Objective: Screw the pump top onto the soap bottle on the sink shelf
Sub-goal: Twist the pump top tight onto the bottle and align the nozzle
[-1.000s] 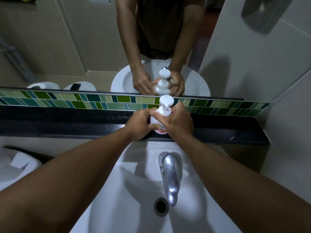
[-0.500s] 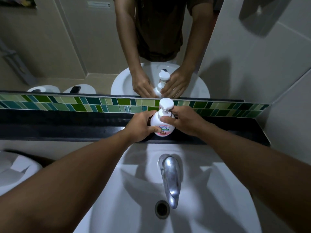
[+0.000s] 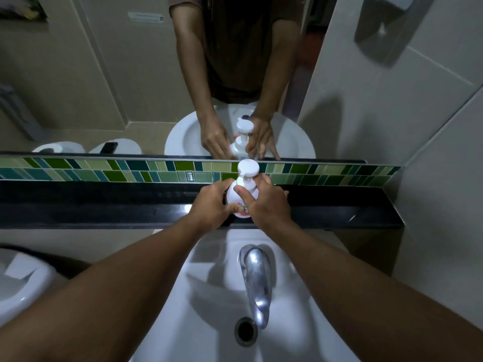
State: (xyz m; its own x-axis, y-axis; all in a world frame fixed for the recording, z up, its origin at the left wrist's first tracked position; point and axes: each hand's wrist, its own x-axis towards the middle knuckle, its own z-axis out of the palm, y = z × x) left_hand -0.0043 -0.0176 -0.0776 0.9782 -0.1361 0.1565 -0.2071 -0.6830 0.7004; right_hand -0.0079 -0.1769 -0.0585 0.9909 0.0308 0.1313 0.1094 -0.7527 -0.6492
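A small white soap bottle (image 3: 233, 198) with a pink label stands upright on the black sink shelf (image 3: 104, 205). Its white pump top (image 3: 248, 169) sits on the neck, nozzle head uppermost. My left hand (image 3: 211, 207) wraps the bottle's left side and lower body. My right hand (image 3: 264, 203) grips the collar of the pump top just below the head, thumb across the front. Most of the bottle is hidden by my fingers.
A chrome tap (image 3: 256, 278) and the white basin (image 3: 209, 322) with its drain (image 3: 245, 331) lie directly below the shelf. A green tile strip (image 3: 104, 169) and a mirror (image 3: 104, 74) rise behind. A tiled wall (image 3: 431, 126) closes the right side.
My right hand has swung back from the right side of the pump collar round to its front, wrist turned inward. My left hand has kept its hold on the bottle.
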